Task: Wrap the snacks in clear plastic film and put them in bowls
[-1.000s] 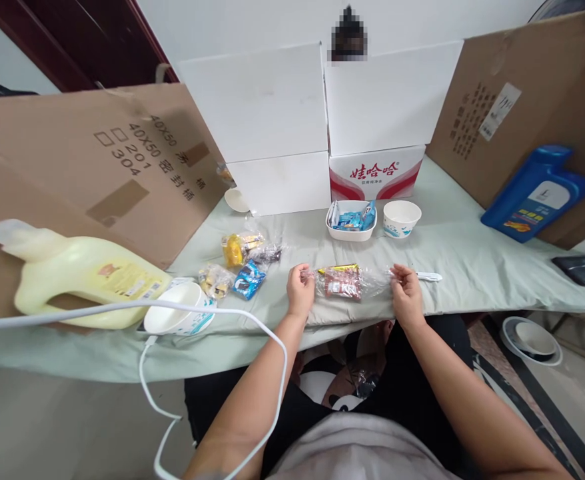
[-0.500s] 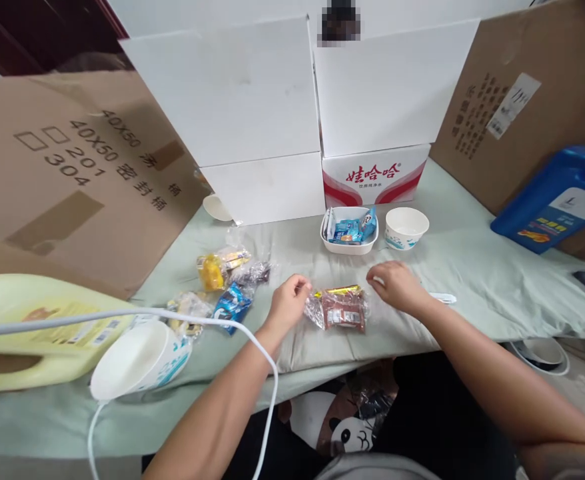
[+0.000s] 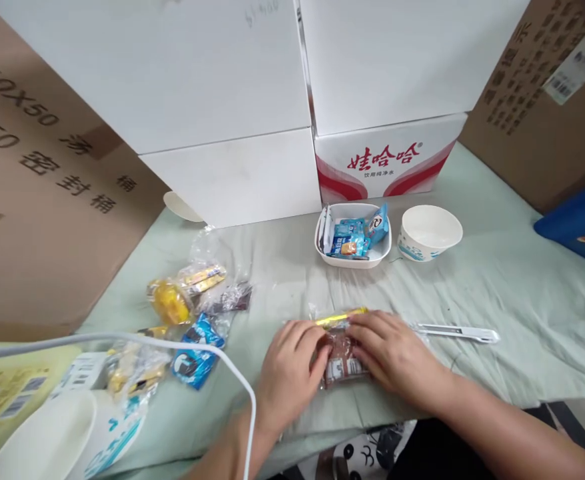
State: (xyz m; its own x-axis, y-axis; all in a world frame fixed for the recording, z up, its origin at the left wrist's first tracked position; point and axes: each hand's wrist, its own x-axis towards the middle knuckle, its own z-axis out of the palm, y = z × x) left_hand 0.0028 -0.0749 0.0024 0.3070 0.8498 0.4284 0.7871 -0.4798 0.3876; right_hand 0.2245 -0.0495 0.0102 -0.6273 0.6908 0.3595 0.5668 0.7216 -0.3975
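My left hand [image 3: 287, 370] and right hand [image 3: 392, 350] lie flat, fingers spread, pressing the snack bag [image 3: 341, 357], tongs [image 3: 455, 331] at three o'clock.

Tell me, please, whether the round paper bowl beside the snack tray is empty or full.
Empty: the paper bowl stands upright, showing only its bare white inside.

Snack bag [image 3: 342, 360] btwn both hands, tray [image 3: 352, 259] behind it, bowl [image 3: 429, 233] right of tray.
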